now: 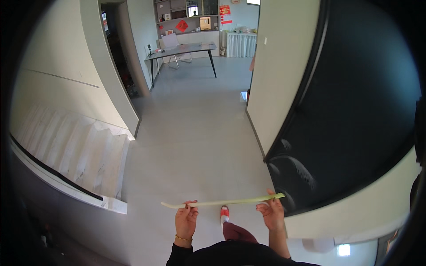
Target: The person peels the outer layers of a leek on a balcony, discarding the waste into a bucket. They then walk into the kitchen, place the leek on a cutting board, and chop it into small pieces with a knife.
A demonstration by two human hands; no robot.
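Observation:
A long, thin pale-green vegetable stalk [229, 201], perhaps a scallion or leek, is stretched level between my two hands in front of my body. My left hand [186, 217] pinches it near its whitish, slightly bent end, and that end sticks out to the left. Close to the greener end, my right hand [273, 211] grips the stalk between thumb and fingers, with other fingers spread below it. Past the right fingertips a short green tip shows. Below the stalk, one red slipper [225, 210] is on my foot.
Marble stairs [76, 146] rise at the left beside a low wall with a dark rail. A large black panel [349, 99] covers much of the right wall. Further off stand a dark-topped table [186, 49], a chair [170, 40] and shelving [179, 20]. A doorway opens at the left.

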